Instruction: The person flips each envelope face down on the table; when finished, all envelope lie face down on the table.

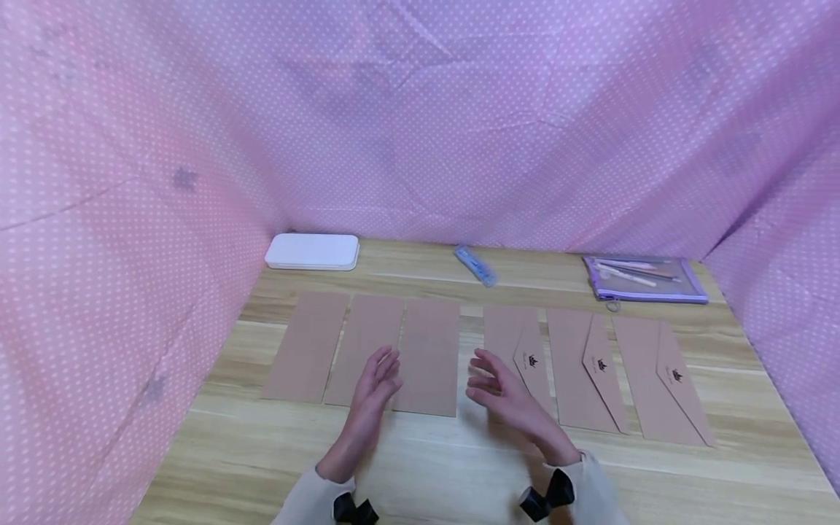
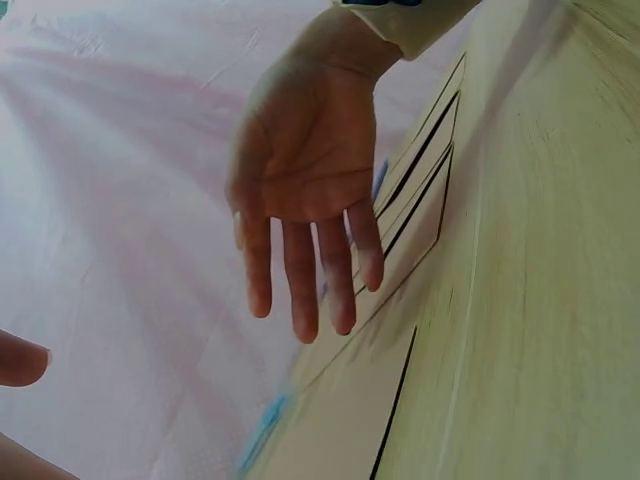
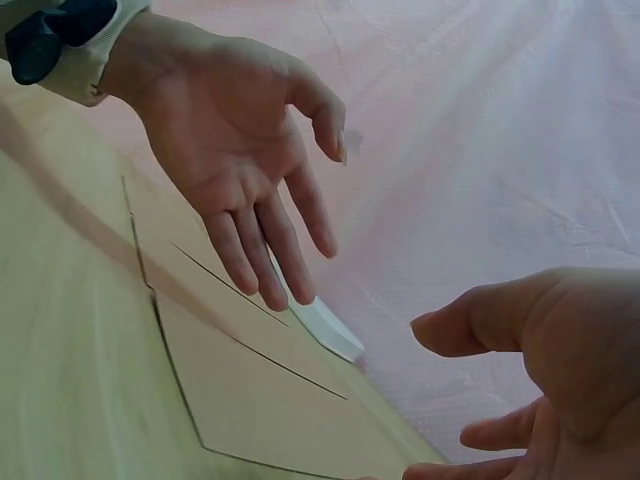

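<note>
Both hands hover over the table with palms turned toward each other and nothing between them. My left hand (image 1: 371,390) has its fingers stretched out, above the middle and right of three plain brown envelopes (image 1: 426,357); its open palm faces the right wrist view. My right hand (image 1: 508,394) is beside the leftmost of three brown envelopes with flaps showing (image 1: 508,328), its fingers loosely bent. Each flap bears a small black crown print (image 1: 601,365). The plain ones lie side by side on the left, the flap-side ones side by side on the right.
At the back left is a white flat case (image 1: 313,252). A small blue packet (image 1: 475,265) lies at the back middle. On the back right rests a purple-edged mesh pouch (image 1: 650,279) with pens inside. Pink dotted cloth (image 1: 420,131) hangs around the wooden table (image 1: 216,452).
</note>
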A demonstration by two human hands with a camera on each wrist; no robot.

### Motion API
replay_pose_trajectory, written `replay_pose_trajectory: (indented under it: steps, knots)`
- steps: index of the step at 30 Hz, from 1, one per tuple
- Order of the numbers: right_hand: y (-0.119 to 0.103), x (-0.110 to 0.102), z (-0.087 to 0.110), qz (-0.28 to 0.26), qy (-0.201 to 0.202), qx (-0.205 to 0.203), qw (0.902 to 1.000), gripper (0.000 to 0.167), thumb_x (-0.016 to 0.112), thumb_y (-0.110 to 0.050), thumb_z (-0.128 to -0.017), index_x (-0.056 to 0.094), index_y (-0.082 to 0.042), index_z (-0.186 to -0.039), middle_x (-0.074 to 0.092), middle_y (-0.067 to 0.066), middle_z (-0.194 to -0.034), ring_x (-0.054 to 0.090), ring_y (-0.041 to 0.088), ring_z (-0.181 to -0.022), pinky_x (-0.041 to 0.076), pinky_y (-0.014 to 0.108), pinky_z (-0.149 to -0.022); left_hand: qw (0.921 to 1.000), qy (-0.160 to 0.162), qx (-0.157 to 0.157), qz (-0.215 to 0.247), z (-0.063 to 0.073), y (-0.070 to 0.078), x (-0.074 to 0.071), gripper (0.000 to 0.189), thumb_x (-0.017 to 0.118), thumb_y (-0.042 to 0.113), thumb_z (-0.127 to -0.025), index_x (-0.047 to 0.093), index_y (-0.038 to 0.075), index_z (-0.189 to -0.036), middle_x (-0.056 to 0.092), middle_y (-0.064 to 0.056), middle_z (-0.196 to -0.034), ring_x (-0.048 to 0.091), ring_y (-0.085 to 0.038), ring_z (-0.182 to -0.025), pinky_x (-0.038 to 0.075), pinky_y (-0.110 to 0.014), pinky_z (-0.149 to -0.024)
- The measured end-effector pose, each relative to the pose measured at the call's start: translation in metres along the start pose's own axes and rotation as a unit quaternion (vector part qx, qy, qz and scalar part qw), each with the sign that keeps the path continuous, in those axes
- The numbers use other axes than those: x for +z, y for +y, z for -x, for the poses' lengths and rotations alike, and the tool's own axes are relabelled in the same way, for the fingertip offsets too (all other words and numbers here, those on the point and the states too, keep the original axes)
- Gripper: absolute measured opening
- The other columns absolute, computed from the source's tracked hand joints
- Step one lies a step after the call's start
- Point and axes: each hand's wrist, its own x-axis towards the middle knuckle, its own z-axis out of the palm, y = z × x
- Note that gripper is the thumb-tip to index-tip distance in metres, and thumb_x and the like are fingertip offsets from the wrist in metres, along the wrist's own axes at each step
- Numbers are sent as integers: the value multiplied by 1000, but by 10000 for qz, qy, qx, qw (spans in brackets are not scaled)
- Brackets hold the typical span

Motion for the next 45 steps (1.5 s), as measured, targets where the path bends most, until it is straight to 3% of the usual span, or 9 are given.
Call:
replay_pose_trajectory:
  steps: [5, 14, 21, 23, 26, 29, 34, 37, 45]
  knots:
    - [3, -20, 2, -116, 46, -151, 9998, 67, 61, -12, -98, 26, 4, -152, 37, 34, -153, 52, 48, -132, 55, 39, -102, 9988, -450, 170, 12, -9, 1, 18, 65, 45, 7, -97, 16, -7, -154, 17, -34, -162, 17, -49, -152, 20, -59, -124]
    - [10, -52, 11, -108, 426, -143, 9989, 63, 59, -10, -98, 27, 6, -151, 36, 35, -153, 48, 51, -135, 54, 22, -96, 9934, -1146, -43, 10, -23, -13, 57, 69, 46, 10, -99, 11, -4, -157, 13, -30, -165, 13, -47, -153, 22, -59, -123]
    - [20, -75, 17, 81, 901, -382, 9952, 59, 57, -8, -100, 28, 9, -149, 37, 35, -151, 45, 52, -134, 48, 10, -90, 9920, -1236, -151, -189, -31, -24, 79, 68, 48, 15, -98, 17, -4, -157, 19, -29, -164, 18, -48, -152, 23, -59, -123]
    - [23, -82, 18, 325, 1070, -438, 9928, 60, 58, -9, -100, 29, 8, -149, 38, 34, -151, 46, 51, -134, 52, 16, -94, 9923, -1217, -182, -135, -33, -27, 83, 68, 48, 16, -98, 18, -3, -157, 20, -28, -164, 18, -48, -152, 23, -59, -123]
    - [30, -92, 18, 1026, 1354, -613, 9836, 62, 62, -11, -98, 32, 7, -149, 42, 33, -149, 48, 51, -132, 54, 40, -102, 9928, -1174, -238, -8, -36, -30, 88, 68, 49, 17, -98, 19, -2, -156, 20, -28, -164, 19, -47, -152, 24, -59, -123]
    - [37, -99, 18, 1927, 1529, -886, 9652, 64, 67, -12, -95, 37, 7, -147, 45, 34, -147, 46, 53, -132, 42, 64, -106, 9932, -1116, -320, 102, -38, -32, 95, 69, 49, 16, -97, 19, -3, -156, 22, -28, -163, 20, -47, -152, 23, -59, -123]
    - [48, -106, 17, 3112, 1285, -1108, 9351, 70, 74, -18, -89, 41, 6, -146, 38, 32, -152, 35, 53, -140, 29, 70, -111, 9935, -1019, -470, 187, -38, -33, 106, 70, 50, 17, -96, 20, -1, -157, 23, -27, -164, 22, -46, -152, 22, -58, -124]
    - [54, -108, 16, 3532, 1106, -1154, 9218, 74, 76, -25, -87, 43, 3, -146, 35, 31, -155, 34, 53, -140, 31, 71, -110, 9938, -959, -509, 228, -39, -34, 110, 70, 50, 16, -96, 20, -1, -157, 22, -26, -164, 21, -45, -152, 21, -59, -124]
    - [65, -106, 16, 3839, 820, -1097, 9132, 80, 80, -38, -81, 47, -4, -145, 34, 26, -158, 28, 50, -144, 21, 76, -109, 9939, -899, -542, 325, -41, -39, 114, 70, 51, 16, -94, 23, -1, -156, 22, -25, -164, 20, -44, -153, 18, -59, -125]
